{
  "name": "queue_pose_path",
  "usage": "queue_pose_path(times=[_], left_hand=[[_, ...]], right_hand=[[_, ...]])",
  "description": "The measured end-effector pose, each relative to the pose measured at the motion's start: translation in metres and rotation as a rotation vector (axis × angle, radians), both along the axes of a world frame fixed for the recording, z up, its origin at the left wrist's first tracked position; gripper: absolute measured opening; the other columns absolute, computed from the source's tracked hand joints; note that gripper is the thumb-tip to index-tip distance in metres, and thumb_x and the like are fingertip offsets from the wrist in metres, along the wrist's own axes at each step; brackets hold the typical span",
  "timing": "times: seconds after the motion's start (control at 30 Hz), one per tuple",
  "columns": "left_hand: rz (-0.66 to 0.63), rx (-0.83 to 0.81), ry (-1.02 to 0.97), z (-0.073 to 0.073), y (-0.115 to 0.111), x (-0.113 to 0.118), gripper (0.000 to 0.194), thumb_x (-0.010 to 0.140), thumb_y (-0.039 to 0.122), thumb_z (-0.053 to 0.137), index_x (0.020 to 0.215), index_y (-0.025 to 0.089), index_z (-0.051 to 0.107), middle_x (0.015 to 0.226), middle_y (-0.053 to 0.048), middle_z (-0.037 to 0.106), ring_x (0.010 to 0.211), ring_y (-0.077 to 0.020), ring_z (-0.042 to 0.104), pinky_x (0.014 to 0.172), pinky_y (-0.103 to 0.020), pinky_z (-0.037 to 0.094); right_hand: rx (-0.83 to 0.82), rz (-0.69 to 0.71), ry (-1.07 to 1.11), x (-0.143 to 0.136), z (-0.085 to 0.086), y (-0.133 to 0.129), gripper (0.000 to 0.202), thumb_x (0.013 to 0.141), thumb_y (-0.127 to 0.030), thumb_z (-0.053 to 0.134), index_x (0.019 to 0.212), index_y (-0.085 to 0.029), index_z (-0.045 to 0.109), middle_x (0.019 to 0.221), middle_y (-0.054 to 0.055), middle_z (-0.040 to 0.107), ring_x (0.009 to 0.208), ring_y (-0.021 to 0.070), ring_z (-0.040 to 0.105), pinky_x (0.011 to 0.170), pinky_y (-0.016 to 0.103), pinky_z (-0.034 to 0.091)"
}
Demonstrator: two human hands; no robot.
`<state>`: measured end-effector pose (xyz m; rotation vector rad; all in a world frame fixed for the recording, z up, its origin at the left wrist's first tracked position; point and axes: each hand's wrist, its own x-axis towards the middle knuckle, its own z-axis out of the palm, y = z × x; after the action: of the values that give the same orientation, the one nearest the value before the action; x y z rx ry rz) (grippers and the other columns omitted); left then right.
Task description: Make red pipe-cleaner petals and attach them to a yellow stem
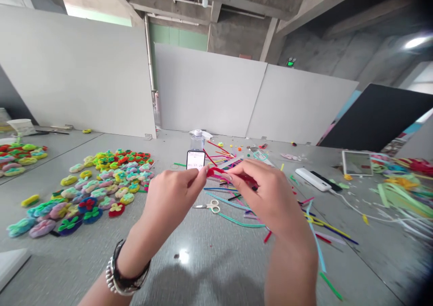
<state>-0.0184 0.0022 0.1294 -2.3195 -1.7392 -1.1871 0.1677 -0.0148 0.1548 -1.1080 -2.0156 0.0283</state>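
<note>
The left hand (174, 189) and right hand (265, 186), slightly apart, both pinch one red chenille stem (218, 171) above the middle of the bench (203, 274). Scissors (214, 206) lie on it; toward the far edge, a phone (195, 158) stands before a capped bottle (197, 141).

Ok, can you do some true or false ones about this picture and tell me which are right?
1. The left hand and right hand both hold a red fuzzy strip. True.
2. The scissors are in the right hand. False: they lie on the table.
3. A phone stands in front of a bottle. True.
4. The bracelets are on the right wrist. False: they are on the left wrist.
5. Fuzzy flowers lie on the table's left side. True.
</note>
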Motion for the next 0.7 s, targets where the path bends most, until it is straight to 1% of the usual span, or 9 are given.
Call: queue_pose_path(times=[0.1, 0.2, 0.3, 0.4, 0.47, 0.53, 0.6, 0.67, 0.7], left_hand=[[0.01, 0.088, -0.177, -0.001, -0.002, 0.0, 0.053, 0.091, 0.047, 0.041, 0.048, 0.017, 0.033, 0.046, 0.005, 0.021, 0.047, -0.0088, 0.019, 0.049, -0.026, 0.016], [-0.105, 0.059, -0.387, 0.001, -0.005, 0.0, 0.053, 0.092, 0.047, 0.04, 0.048, 0.019, 0.029, 0.046, 0.005, 0.021, 0.045, -0.0085, 0.021, 0.047, -0.026, 0.017], [-0.358, -0.109, -0.565, 0.002, -0.007, -0.002, 0.054, 0.093, 0.049, 0.038, 0.049, 0.02, 0.024, 0.046, 0.005, 0.021, 0.044, -0.0083, 0.02, 0.044, -0.026, 0.018], [-0.671, -0.32, -0.623, 0.001, -0.009, -0.009, 0.057, 0.094, 0.052, 0.036, 0.049, 0.021, 0.021, 0.045, 0.006, 0.019, 0.042, -0.0075, 0.016, 0.042, -0.026, 0.018], [-0.796, -0.444, -0.552, 0.001, -0.011, -0.014, 0.057, 0.094, 0.052, 0.036, 0.048, 0.02, 0.022, 0.045, 0.006, 0.02, 0.042, -0.0072, 0.016, 0.042, -0.026, 0.018], [-0.855, -0.535, -0.393, 0.003, -0.012, -0.019, 0.056, 0.094, 0.05, 0.038, 0.049, 0.019, 0.023, 0.047, 0.006, 0.02, 0.044, -0.007, 0.016, 0.042, -0.025, 0.015], [-0.887, -0.579, -0.19, 0.006, -0.013, -0.021, 0.055, 0.094, 0.047, 0.04, 0.049, 0.018, 0.027, 0.049, 0.006, 0.018, 0.045, -0.0068, 0.015, 0.043, -0.025, 0.013], [-0.884, -0.559, -0.014, 0.007, -0.012, -0.022, 0.055, 0.095, 0.045, 0.041, 0.048, 0.016, 0.036, 0.049, 0.007, 0.019, 0.046, -0.0064, 0.014, 0.043, -0.025, 0.012], [-0.86, -0.534, 0.061, 0.007, -0.011, -0.022, 0.055, 0.095, 0.044, 0.041, 0.048, 0.014, 0.042, 0.049, 0.007, 0.021, 0.047, -0.0063, 0.015, 0.044, -0.025, 0.013]], right_hand=[[-0.004, 0.073, 0.043, -0.007, -0.001, -0.003, 0.014, 0.09, -0.021, 0.057, 0.077, -0.019, 0.061, 0.07, -0.002, 0.06, 0.065, 0.0103, 0.051, 0.061, 0.025, 0.036], [-0.096, 0.206, 0.15, -0.012, -0.002, -0.004, 0.015, 0.089, -0.022, 0.06, 0.075, -0.019, 0.062, 0.066, -0.003, 0.058, 0.059, 0.0082, 0.049, 0.057, 0.024, 0.036], [-0.276, 0.413, 0.315, -0.011, -0.005, 0.004, 0.017, 0.087, -0.029, 0.064, 0.074, -0.018, 0.065, 0.063, -0.003, 0.058, 0.053, 0.0074, 0.048, 0.05, 0.022, 0.035], [-0.459, 0.656, 0.403, -0.004, -0.01, 0.02, 0.022, 0.085, -0.038, 0.066, 0.075, -0.018, 0.068, 0.061, -0.002, 0.058, 0.052, 0.009, 0.049, 0.046, 0.022, 0.036], [-0.531, 0.775, 0.352, 0.003, -0.013, 0.03, 0.028, 0.084, -0.041, 0.066, 0.07, -0.017, 0.067, 0.059, -0.001, 0.057, 0.052, 0.0091, 0.049, 0.047, 0.022, 0.036], [-0.567, 0.813, 0.248, 0.01, -0.014, 0.035, 0.03, 0.085, -0.042, 0.064, 0.069, -0.016, 0.066, 0.06, -0.001, 0.058, 0.054, 0.0088, 0.05, 0.049, 0.021, 0.037], [-0.589, 0.768, 0.12, 0.015, -0.012, 0.033, 0.029, 0.086, -0.041, 0.063, 0.071, -0.016, 0.066, 0.063, 0.0, 0.059, 0.057, 0.009, 0.052, 0.052, 0.021, 0.039], [-0.596, 0.641, -0.031, 0.018, -0.009, 0.026, 0.025, 0.086, -0.036, 0.063, 0.071, -0.016, 0.066, 0.065, -0.001, 0.061, 0.06, 0.0094, 0.053, 0.055, 0.022, 0.039], [-0.583, 0.549, -0.101, 0.018, -0.007, 0.02, 0.023, 0.086, -0.034, 0.064, 0.071, -0.017, 0.066, 0.066, -0.001, 0.061, 0.061, 0.0095, 0.053, 0.056, 0.022, 0.038]])
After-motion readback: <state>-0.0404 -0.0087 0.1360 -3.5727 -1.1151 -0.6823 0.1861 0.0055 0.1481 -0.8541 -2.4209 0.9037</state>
